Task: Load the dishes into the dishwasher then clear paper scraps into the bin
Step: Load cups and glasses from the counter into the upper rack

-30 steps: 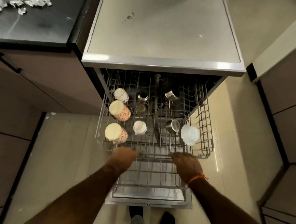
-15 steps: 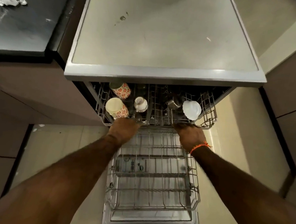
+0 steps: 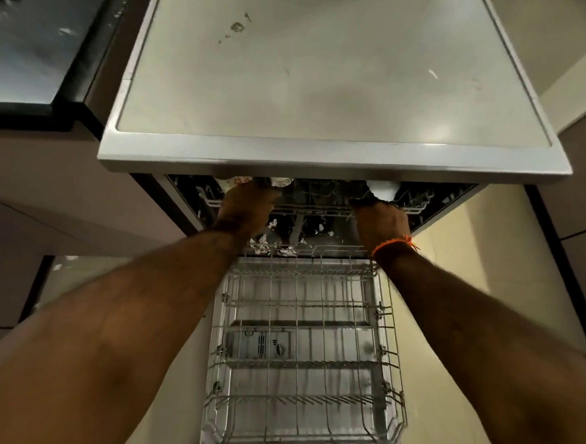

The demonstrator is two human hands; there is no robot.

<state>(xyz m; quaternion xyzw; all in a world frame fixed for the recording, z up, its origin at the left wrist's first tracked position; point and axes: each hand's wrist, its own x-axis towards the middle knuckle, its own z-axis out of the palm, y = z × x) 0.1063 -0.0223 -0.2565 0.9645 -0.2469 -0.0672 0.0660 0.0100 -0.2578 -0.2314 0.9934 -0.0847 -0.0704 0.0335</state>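
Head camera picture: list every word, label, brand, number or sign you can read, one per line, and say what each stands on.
No text can be read anywhere in this picture.
Detergent dispenser panel on the open dishwasher door: small dark marks beside a round cap, too small and blurred to read as words or symbols.
Dishwasher top: stains only, no lettering.
Cups in the upper rack: a red pattern shows, no writing.

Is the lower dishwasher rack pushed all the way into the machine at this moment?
No, the lower rack sits pulled out over the open door, while both hands are up at the upper rack.
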